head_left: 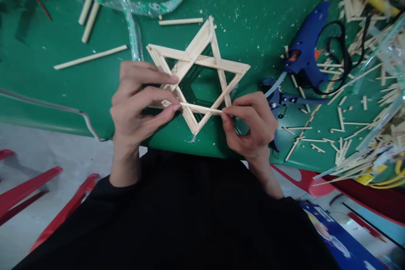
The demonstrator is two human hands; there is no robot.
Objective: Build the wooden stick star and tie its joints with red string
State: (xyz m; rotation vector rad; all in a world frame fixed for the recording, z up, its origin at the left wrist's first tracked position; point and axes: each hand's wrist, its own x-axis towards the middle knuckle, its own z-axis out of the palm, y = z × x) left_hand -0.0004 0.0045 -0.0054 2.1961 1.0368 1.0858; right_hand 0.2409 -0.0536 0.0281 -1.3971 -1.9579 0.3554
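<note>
A six-pointed star of stacked wooden sticks point(202, 60) lies on the green table point(91, 88). Along its near side runs a thin wooden stick point(202, 108), held at both ends. My left hand point(142, 99) pinches the stick's left end between thumb and a finger, while another fingertip touches the star's left part. My right hand point(249, 124) has the right end pinched between thumb and fingertips, beside the star's lower right. The star's left and right lower points are partly hidden by my hands.
A blue glue gun point(305, 46) with a black cable and blue pliers point(276, 101) lie at the right. Many cut sticks point(340, 149) are scattered beyond them. Loose sticks point(90, 57) and plastic wrapping point(133, 29) are at the upper left. Red stools point(30, 185) stand below.
</note>
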